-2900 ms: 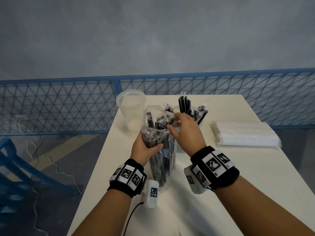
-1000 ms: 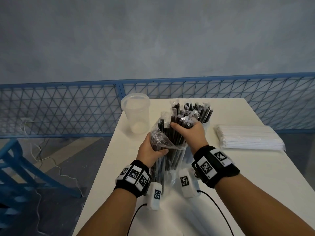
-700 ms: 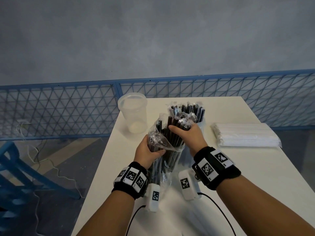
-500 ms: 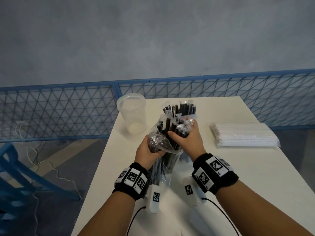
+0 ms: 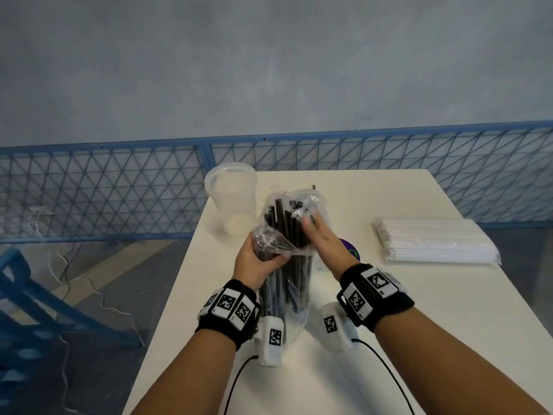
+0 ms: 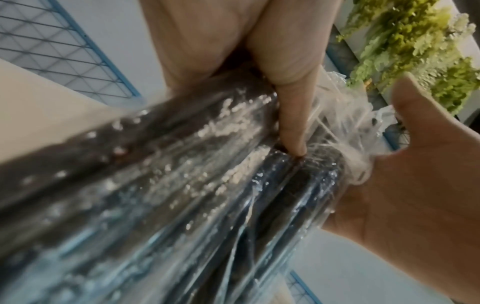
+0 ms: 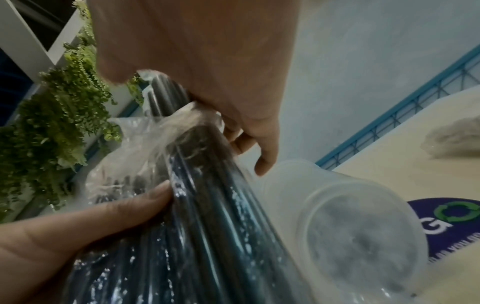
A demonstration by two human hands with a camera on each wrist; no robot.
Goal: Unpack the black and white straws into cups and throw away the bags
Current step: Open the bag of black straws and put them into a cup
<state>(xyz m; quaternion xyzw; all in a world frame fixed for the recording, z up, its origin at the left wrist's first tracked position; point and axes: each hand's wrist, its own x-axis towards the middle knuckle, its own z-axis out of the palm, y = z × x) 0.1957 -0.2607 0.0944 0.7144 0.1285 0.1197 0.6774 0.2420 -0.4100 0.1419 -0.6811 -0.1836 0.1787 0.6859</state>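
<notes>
A clear plastic bag of black straws stands upright on the white table. My left hand grips the bag round its middle, thumb pressed into the plastic. My right hand is at the bag's open mouth, with thumb and fingers curled round the straw tops. An empty clear cup stands at the back left. Another clear cup sits just behind the bag, mostly hidden in the head view. A sealed pack of white straws lies to the right.
A purple round sticker or lid lies on the table behind my right wrist. A blue mesh fence runs behind the table and a blue frame stands on the floor at left. The table's left edge is close to my left arm.
My right hand has dropped from the raised straw tops to the bag's mouth. The left hand keeps its grip. The straws that showed behind are now hidden by the bag.
</notes>
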